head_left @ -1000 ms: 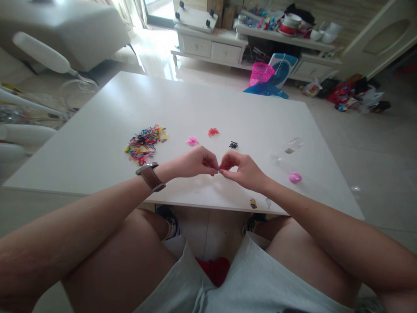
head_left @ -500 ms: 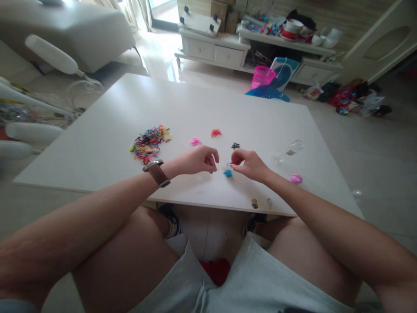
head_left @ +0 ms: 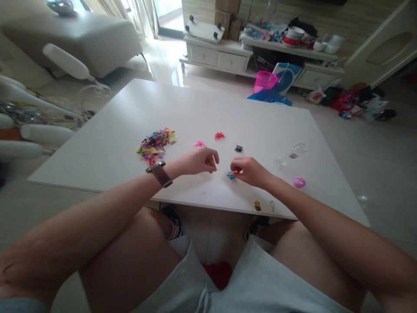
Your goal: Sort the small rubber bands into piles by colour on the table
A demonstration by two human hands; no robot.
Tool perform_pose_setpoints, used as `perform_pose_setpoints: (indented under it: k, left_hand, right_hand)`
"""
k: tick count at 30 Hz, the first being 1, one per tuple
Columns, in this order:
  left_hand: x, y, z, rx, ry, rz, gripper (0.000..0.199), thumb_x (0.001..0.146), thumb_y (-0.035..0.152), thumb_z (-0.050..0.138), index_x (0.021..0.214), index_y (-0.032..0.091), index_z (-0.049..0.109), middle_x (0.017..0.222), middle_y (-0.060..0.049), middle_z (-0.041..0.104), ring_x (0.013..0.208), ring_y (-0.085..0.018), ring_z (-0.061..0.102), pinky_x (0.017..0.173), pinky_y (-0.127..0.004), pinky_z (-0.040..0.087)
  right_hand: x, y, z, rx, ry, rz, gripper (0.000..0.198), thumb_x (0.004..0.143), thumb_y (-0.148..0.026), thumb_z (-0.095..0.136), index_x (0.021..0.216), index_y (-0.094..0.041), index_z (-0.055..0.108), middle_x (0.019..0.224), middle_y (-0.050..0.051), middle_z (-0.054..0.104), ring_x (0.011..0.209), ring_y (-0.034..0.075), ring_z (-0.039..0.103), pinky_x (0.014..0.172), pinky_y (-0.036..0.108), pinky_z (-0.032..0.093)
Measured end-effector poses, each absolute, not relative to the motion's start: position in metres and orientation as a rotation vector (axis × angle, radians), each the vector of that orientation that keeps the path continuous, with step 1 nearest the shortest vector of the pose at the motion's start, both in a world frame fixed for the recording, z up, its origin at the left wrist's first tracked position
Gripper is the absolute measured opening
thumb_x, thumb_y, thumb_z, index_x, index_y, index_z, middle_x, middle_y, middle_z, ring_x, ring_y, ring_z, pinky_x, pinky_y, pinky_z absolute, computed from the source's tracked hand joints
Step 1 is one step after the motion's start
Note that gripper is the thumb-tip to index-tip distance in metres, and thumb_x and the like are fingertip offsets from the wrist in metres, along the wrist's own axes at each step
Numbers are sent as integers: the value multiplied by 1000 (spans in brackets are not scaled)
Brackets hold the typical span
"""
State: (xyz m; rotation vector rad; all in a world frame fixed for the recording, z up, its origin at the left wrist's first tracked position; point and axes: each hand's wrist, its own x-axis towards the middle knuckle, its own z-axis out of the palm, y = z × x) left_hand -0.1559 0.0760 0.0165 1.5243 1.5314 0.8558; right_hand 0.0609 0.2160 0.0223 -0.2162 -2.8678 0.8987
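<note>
Where the white table's near edge runs: small yellow-and-dark figure charm, with a tiny clear piece just right of it.
Blue pile: small heap of bright-blue rubbery-looking bands on the tabletop, in front of the person, partly behind the right fingertips.
Right hand: thumb and fingers down at the blue pile. Can't tell if they're pinched on a band or slightly apart.
Left hand: over the table, left of the blue pile, fingers curled, index raised clear of the thumb. Tiny pale-yellow speck at the thumb tip; too small to tell if gripped.
Left wrist: brown-strapped watch.
Right side: glossy pink rounded object, clear container with a label beyond it.
Other piles: large multicoloured band heap at left; small pink, black and red heaps, well apart.
Past table: pink perforated plastic basket, then white drawer cabinet.
</note>
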Motion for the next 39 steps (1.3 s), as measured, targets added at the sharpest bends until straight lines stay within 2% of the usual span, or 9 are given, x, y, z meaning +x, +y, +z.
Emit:
perform_pose_setpoints:
  k: [6,11,18,22,24,26,34,36,39]
  left_hand:
    - [-160,74,24,1504,1566,838,16,77,19,76,89,16,66,74,-4,75,70,-18,74,55,-22,52]
    - [-162,73,24,1496,1574,836,16,77,19,77,89,16,66,75,-5,76,70,-18,74,55,-22,52]
    - [-161,73,23,1511,1580,826,14,77,18,76,87,16,66,72,-4,75,68,-17,73,55,-22,52]
    - [-159,74,23,1494,1568,823,14,77,19,77,87,16,67,73,-5,75,69,-18,73,56,-22,53]
    - [-159,74,22,1495,1563,822,14,77,19,77,87,16,67,72,-4,75,69,-18,73,56,-22,53]
    - [-160,74,21,1499,1559,825,14,77,19,77,87,16,67,72,-4,74,69,-18,73,56,-22,53]
    - [-162,74,19,1505,1545,836,15,76,21,78,87,17,68,72,-4,75,68,-18,73,55,-22,52]
    - [-162,73,20,1507,1544,842,15,76,21,78,86,17,68,72,-4,75,68,-18,73,55,-22,53]
    - [-163,73,21,1509,1543,853,15,76,21,78,86,17,68,72,-4,75,69,-18,73,57,-22,53]
  right_hand:
    - [69,191,49,-180,-2777,1097,37,81,-27,81,62,-20,50,62,-4,53,58,11,45,57,25,33]
    - [78,166,63,-180,-2749,1346,42,81,-35,84,62,-19,50,60,-5,54,56,10,46,56,23,35]
    - [88,138,70,-73,-2770,1437,39,77,-28,87,64,-18,52,60,-6,50,58,9,44,55,22,35]
    - [90,129,69,129,-2829,1564,16,88,-28,79,83,-17,67,77,0,67,67,12,59,64,23,45]
    - [91,123,66,282,-2884,1569,9,96,-21,66,89,-16,70,87,4,72,75,13,64,71,24,48]
    - [92,115,61,404,-2929,1531,15,99,-18,61,88,-16,71,88,5,73,79,14,65,74,25,48]
    - [94,92,46,667,-3047,1285,23,102,-31,61,87,-17,73,87,5,72,80,15,63,73,27,48]
    - [95,92,46,699,-3043,1272,22,102,-26,59,89,-17,74,93,6,72,84,16,64,75,27,48]
    - [95,92,47,674,-3078,1266,16,93,-9,61,89,-17,74,93,6,70,83,16,62,71,26,45]
